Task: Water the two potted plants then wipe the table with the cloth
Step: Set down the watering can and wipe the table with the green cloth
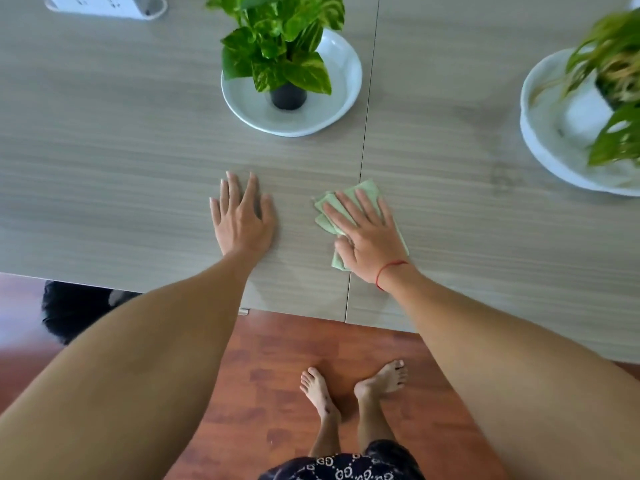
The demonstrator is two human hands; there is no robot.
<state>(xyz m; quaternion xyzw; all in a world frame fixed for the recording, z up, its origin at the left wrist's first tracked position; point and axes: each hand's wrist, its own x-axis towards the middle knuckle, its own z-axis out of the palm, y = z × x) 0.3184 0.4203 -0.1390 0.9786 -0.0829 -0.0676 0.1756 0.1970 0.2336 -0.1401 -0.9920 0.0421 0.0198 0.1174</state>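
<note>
A folded pale green cloth lies on the grey wood-grain table, across the seam between two tabletops. My right hand presses flat on the cloth, fingers spread. Just to its left, my left hand rests flat on the bare table and holds nothing. Straight behind the hands, a leafy plant in a small black pot stands in a white dish. A second plant stands in another white dish at the right edge, blurred.
A white box sits at the far left corner of the table. The table's near edge runs just behind my wrists. Below it lie a red-brown wooden floor, my bare feet and a dark object under the table at left.
</note>
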